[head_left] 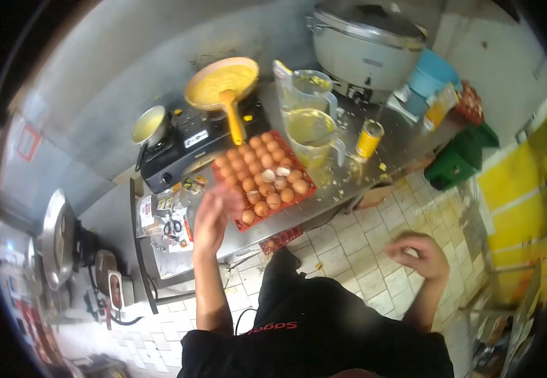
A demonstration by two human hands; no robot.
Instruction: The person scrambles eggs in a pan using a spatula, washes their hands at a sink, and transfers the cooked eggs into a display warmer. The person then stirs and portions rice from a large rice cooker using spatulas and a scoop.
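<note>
Just left of a red tray (312,191) of brown eggs (273,200) is my left hand (215,214), its fingers blurred over the tray's edge. Broken eggshells (268,176) lie among the eggs. Off to the right, above the tiled floor, my right hand (417,251) is raised with curled fingers; whether it holds anything is unclear. Behind the tray stand two clear measuring jugs, the nearer one (310,135) with yellow residue and a utensil inside. A pan (223,82) of yellow food with a yellow-handled tool sits on the stove.
A small pot (149,126) is on the stove (185,151). Right of the jugs stands a yellow can (369,140), with a large cooker (368,50) behind. A green bin (455,162) is beyond the counter's right end. Scissors (172,227) and packets lie at the left.
</note>
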